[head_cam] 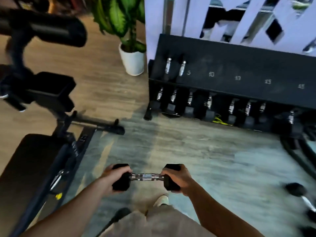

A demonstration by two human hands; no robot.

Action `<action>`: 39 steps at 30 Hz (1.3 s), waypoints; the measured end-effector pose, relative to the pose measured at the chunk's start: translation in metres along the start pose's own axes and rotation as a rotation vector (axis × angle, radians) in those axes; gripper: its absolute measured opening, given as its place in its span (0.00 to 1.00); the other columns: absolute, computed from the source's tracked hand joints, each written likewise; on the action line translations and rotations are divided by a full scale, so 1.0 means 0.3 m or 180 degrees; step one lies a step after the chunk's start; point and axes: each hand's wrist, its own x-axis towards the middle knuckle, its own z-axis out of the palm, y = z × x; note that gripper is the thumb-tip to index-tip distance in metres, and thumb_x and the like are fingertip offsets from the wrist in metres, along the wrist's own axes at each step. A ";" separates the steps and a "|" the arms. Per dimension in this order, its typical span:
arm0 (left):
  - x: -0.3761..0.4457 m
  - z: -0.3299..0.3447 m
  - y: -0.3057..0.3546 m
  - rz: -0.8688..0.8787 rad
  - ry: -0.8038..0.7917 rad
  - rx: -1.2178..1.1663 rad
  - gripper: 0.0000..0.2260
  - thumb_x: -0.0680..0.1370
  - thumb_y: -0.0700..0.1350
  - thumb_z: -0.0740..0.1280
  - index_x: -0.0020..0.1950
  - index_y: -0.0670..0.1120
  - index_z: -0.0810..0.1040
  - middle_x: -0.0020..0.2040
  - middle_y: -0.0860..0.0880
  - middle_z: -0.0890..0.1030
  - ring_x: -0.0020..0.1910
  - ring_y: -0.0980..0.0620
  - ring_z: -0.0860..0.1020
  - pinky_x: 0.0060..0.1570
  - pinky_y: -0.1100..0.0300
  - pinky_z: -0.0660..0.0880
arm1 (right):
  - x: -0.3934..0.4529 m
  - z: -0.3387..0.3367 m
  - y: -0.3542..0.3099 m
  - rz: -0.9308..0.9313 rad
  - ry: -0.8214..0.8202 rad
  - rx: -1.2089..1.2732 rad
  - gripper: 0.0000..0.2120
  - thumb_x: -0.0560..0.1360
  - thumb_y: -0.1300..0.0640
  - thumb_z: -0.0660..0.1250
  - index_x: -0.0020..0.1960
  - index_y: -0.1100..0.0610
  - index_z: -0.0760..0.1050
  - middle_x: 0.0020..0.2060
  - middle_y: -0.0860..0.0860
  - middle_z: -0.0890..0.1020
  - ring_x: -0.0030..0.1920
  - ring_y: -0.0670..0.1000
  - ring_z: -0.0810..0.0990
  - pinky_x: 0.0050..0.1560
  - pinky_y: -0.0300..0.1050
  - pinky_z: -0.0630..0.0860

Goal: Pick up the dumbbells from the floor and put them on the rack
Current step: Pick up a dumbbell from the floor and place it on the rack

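I hold a black hex dumbbell (146, 177) with a chrome handle level in front of me, above the floor. My left hand (112, 177) grips its left head and my right hand (177, 178) grips its right head. Ahead stands the black two-tier rack (239, 65), its upper shelf marked 5, 10, 10, 15, 15. Two small dumbbells (174, 67) sit at the upper shelf's left end, and several more fill the lower shelf (210, 106). Another dumbbell (301, 195) lies on the floor at the right edge, partly cut off.
A black weight bench (42, 151) and its frame fill the left side. A potted plant in a white pot (132, 60) stands just left of the rack. A dark hose or cable (297, 151) curves on the floor at right. My shoe (161, 200) shows below the dumbbell.
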 end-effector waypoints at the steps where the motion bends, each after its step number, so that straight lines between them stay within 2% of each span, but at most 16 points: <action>1: 0.001 0.050 0.061 0.0057 -0.0004 0.0120 0.20 0.60 0.46 0.79 0.48 0.44 0.77 0.33 0.40 0.76 0.23 0.46 0.74 0.29 0.55 0.75 | -0.001 -0.049 -0.037 0.0043 0.0085 0.0002 0.08 0.64 0.55 0.74 0.31 0.58 0.79 0.25 0.58 0.71 0.23 0.54 0.72 0.27 0.41 0.71; 4: 0.013 0.182 0.232 0.0253 -0.0009 0.0265 0.13 0.69 0.41 0.77 0.50 0.44 0.79 0.37 0.39 0.79 0.29 0.46 0.76 0.30 0.55 0.77 | 0.021 -0.173 -0.126 0.0160 0.0241 0.0149 0.06 0.63 0.53 0.73 0.33 0.55 0.81 0.28 0.58 0.75 0.28 0.56 0.76 0.32 0.43 0.75; 7: 0.059 0.297 0.384 0.0253 -0.0083 0.0507 0.16 0.69 0.42 0.78 0.54 0.45 0.78 0.45 0.42 0.82 0.39 0.43 0.81 0.33 0.51 0.82 | 0.069 -0.280 -0.191 0.0218 0.0345 0.0361 0.04 0.66 0.55 0.73 0.33 0.54 0.80 0.30 0.58 0.75 0.29 0.56 0.76 0.33 0.44 0.73; 10: 0.117 0.415 0.546 0.0270 -0.0272 0.0678 0.17 0.70 0.43 0.78 0.56 0.49 0.77 0.49 0.42 0.80 0.44 0.42 0.80 0.39 0.47 0.83 | 0.152 -0.390 -0.259 0.0383 0.0573 0.0503 0.12 0.59 0.51 0.76 0.38 0.57 0.82 0.29 0.57 0.78 0.27 0.56 0.78 0.31 0.44 0.78; 12: 0.164 0.499 0.664 0.0293 -0.0367 0.0771 0.17 0.71 0.43 0.77 0.56 0.50 0.76 0.49 0.43 0.78 0.44 0.44 0.78 0.40 0.47 0.82 | 0.225 -0.469 -0.329 0.0456 0.0657 0.0629 0.15 0.56 0.51 0.77 0.39 0.56 0.81 0.29 0.56 0.77 0.25 0.55 0.77 0.28 0.42 0.75; 16: 0.272 0.644 0.900 0.0228 -0.0505 0.0973 0.18 0.70 0.42 0.77 0.56 0.49 0.77 0.48 0.43 0.77 0.42 0.43 0.78 0.39 0.45 0.82 | 0.338 -0.615 -0.499 0.0486 0.0847 0.0713 0.08 0.67 0.54 0.75 0.39 0.59 0.83 0.28 0.57 0.77 0.26 0.55 0.77 0.32 0.43 0.76; 18: 0.321 0.702 1.020 0.0247 -0.0531 0.1072 0.20 0.68 0.42 0.78 0.57 0.49 0.77 0.51 0.42 0.78 0.46 0.41 0.79 0.43 0.42 0.83 | 0.398 -0.677 -0.577 0.0506 0.0955 0.0758 0.07 0.67 0.54 0.75 0.39 0.58 0.83 0.29 0.57 0.77 0.26 0.55 0.77 0.33 0.43 0.77; 20: 0.362 0.761 1.152 0.0279 -0.0597 0.1107 0.21 0.68 0.42 0.79 0.58 0.50 0.77 0.52 0.42 0.78 0.47 0.42 0.79 0.41 0.45 0.83 | 0.463 -0.736 -0.655 0.0500 0.1072 0.0833 0.11 0.66 0.53 0.76 0.45 0.58 0.83 0.33 0.57 0.81 0.29 0.56 0.81 0.33 0.45 0.81; 22: 0.391 0.822 1.284 0.0344 -0.0643 0.1208 0.20 0.68 0.42 0.78 0.57 0.49 0.77 0.50 0.44 0.78 0.44 0.44 0.79 0.35 0.49 0.81 | 0.529 -0.794 -0.718 0.0529 0.1149 0.1084 0.18 0.66 0.53 0.78 0.53 0.55 0.79 0.43 0.57 0.84 0.38 0.56 0.84 0.34 0.48 0.83; 24: 0.408 0.878 1.410 0.0381 -0.0654 0.1330 0.19 0.68 0.42 0.78 0.55 0.50 0.77 0.51 0.44 0.79 0.45 0.44 0.79 0.32 0.51 0.80 | 0.569 -0.841 -0.788 0.0577 0.1205 0.1324 0.20 0.67 0.53 0.78 0.54 0.52 0.73 0.48 0.57 0.81 0.43 0.56 0.84 0.34 0.48 0.83; 27: 0.454 0.984 1.609 0.0428 -0.0636 0.1617 0.18 0.68 0.42 0.79 0.54 0.51 0.77 0.53 0.44 0.79 0.48 0.43 0.80 0.36 0.49 0.82 | 0.673 -0.914 -0.895 0.0645 0.1234 0.1717 0.17 0.68 0.55 0.77 0.52 0.52 0.73 0.46 0.57 0.81 0.44 0.57 0.83 0.39 0.50 0.82; 31: 0.523 1.127 1.841 0.0562 -0.0511 0.1911 0.16 0.69 0.42 0.78 0.52 0.52 0.76 0.50 0.47 0.77 0.46 0.46 0.78 0.41 0.49 0.81 | 0.849 -1.018 -1.014 0.0789 0.1181 0.2208 0.27 0.66 0.55 0.78 0.60 0.54 0.70 0.52 0.58 0.78 0.47 0.56 0.81 0.35 0.50 0.82; 33: 0.562 1.194 1.950 0.0608 -0.0379 0.2042 0.18 0.68 0.43 0.79 0.54 0.53 0.77 0.52 0.48 0.77 0.47 0.47 0.78 0.46 0.46 0.81 | 0.932 -1.071 -1.069 0.0855 0.1161 0.2444 0.30 0.63 0.54 0.79 0.60 0.58 0.71 0.50 0.59 0.79 0.44 0.55 0.80 0.32 0.50 0.83; 36: 0.615 1.307 2.106 0.0692 -0.0173 0.2268 0.23 0.65 0.44 0.80 0.57 0.53 0.77 0.56 0.47 0.78 0.51 0.46 0.79 0.50 0.43 0.81 | 1.039 -1.139 -1.143 0.0946 0.1177 0.2598 0.36 0.49 0.47 0.80 0.54 0.59 0.76 0.46 0.60 0.83 0.43 0.58 0.85 0.38 0.60 0.85; 38: 0.641 1.366 2.184 0.0807 -0.0052 0.2444 0.30 0.63 0.46 0.81 0.60 0.54 0.73 0.57 0.48 0.77 0.55 0.44 0.78 0.51 0.40 0.81 | 1.123 -1.157 -1.154 0.0921 0.1264 0.2752 0.36 0.46 0.45 0.80 0.51 0.59 0.79 0.44 0.60 0.85 0.43 0.59 0.86 0.39 0.64 0.85; 39: 0.654 1.394 2.221 0.0882 -0.0006 0.2569 0.33 0.62 0.47 0.81 0.62 0.54 0.71 0.58 0.48 0.76 0.56 0.44 0.77 0.51 0.39 0.81 | 1.197 -1.157 -1.135 0.0939 0.1276 0.2866 0.39 0.46 0.45 0.81 0.53 0.58 0.79 0.46 0.59 0.85 0.44 0.59 0.86 0.39 0.64 0.85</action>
